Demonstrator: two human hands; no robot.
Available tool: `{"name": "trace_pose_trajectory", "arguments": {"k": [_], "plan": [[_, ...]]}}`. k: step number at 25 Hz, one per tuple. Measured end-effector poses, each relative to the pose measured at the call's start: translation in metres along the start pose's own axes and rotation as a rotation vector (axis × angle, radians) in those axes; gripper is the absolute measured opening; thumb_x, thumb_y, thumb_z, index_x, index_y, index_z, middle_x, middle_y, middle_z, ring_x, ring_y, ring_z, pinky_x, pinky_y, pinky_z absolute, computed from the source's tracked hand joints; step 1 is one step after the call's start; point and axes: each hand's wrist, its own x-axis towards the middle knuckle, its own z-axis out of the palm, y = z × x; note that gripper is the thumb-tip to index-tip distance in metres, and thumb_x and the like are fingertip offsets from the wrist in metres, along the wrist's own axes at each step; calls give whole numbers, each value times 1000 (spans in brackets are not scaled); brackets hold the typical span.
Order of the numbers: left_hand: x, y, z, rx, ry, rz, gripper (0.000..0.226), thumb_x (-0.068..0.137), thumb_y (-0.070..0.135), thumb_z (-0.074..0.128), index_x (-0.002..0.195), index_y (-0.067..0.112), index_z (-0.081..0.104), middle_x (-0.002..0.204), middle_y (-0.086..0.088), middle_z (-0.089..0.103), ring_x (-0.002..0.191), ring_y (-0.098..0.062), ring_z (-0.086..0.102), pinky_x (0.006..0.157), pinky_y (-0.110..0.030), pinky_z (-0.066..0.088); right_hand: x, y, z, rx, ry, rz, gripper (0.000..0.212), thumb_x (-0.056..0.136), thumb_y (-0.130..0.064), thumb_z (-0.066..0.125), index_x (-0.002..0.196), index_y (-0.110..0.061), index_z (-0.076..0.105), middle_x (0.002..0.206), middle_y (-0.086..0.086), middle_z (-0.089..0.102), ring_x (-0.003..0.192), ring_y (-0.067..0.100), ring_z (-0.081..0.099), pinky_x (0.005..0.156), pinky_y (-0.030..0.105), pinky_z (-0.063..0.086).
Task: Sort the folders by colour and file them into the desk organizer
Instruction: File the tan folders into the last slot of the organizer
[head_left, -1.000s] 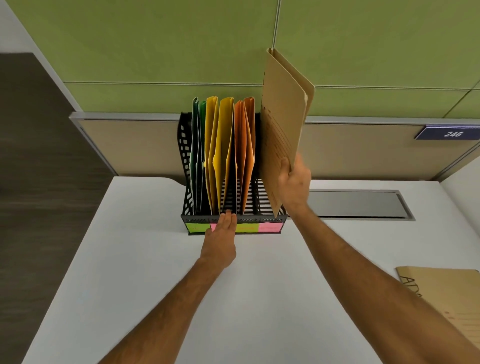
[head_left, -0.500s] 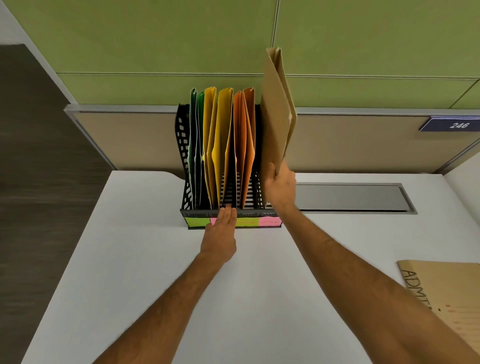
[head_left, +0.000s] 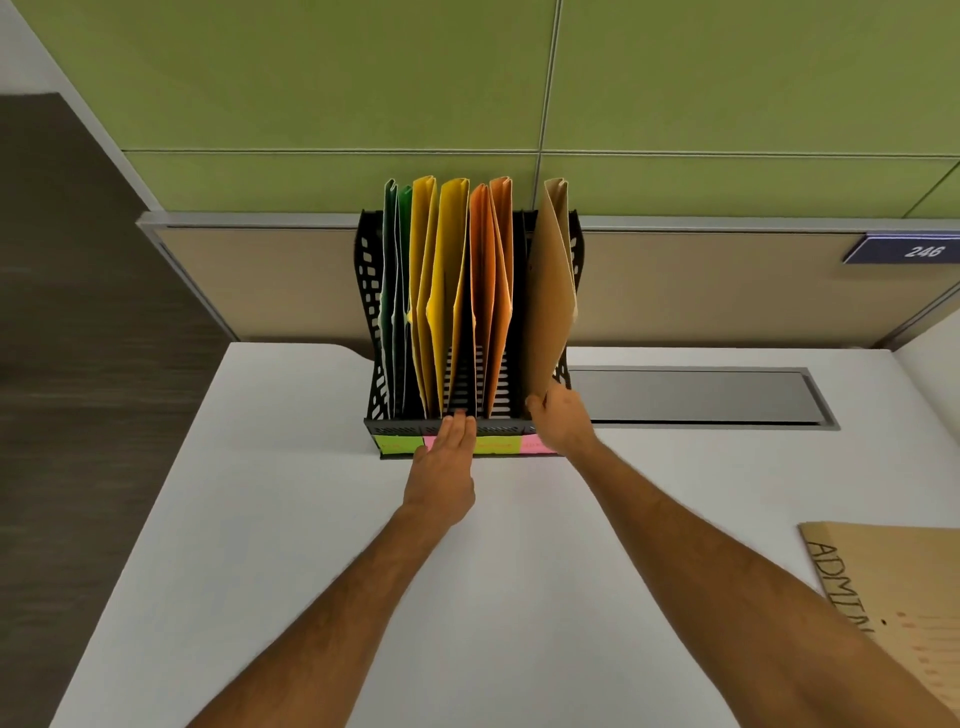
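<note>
A black desk organizer (head_left: 372, 291) stands at the back of the white desk. Green folders (head_left: 395, 291), yellow folders (head_left: 441, 291) and orange folders (head_left: 491, 291) stand upright in its left slots. A brown folder (head_left: 550, 291) stands in the rightmost slot, leaning slightly right. My right hand (head_left: 558, 423) grips its lower front corner. My left hand (head_left: 444, 467) lies flat, fingers together, pressing on the organizer's front rail over the coloured sticky labels (head_left: 397, 444).
Another brown folder (head_left: 898, 597) with handwritten lettering lies flat at the desk's right edge. A grey cable hatch (head_left: 696, 397) is set into the desk right of the organizer. A beige and green partition rises behind, with a number plate (head_left: 919, 250).
My right hand has lowered the brown folder from above the organizer down into the rightmost slot. My left hand has stayed on the front rail.
</note>
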Motion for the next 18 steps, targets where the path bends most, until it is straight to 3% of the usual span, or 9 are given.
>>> {"name": "trace_pose_trajectory", "arguments": {"k": [3,5,7,13,18], "plan": [[-4,1,-6,25,-15,8,90,94,15,63,161,15,2,169,-5,3,156,-24,4,124,-45,22,-38,15,-3,91,-59,-88,32,102,-16,50,133,-11,55,121,10,66,105,24,63,94,43,54],[-10,0,-10,34,-49,-2,93,94,15,64,161,15,-1,170,-5,-3,156,-24,1,125,-44,16,-70,31,-6,52,-56,-97,49,102,-20,52,149,-12,44,142,13,56,128,28,54,108,42,46],[-25,4,-12,12,-71,-9,95,94,16,64,161,15,-4,169,-5,-9,156,-24,0,124,-43,13,-108,50,-11,55,-57,-70,54,102,-22,54,153,-15,39,152,9,49,139,28,46,114,43,40],[-113,47,2,-158,-53,27,84,99,21,54,161,17,-2,170,-1,-3,156,-19,0,126,-39,7,-228,114,-26,63,-7,-35,53,101,-18,56,152,-14,40,156,3,43,146,20,39,119,28,27],[-188,106,20,-239,-70,87,80,103,27,51,161,19,-4,169,1,-5,156,-16,-4,126,-38,2,-309,148,-29,23,5,-40,56,102,-22,55,154,-19,35,159,1,39,151,20,29,122,35,25]]}}
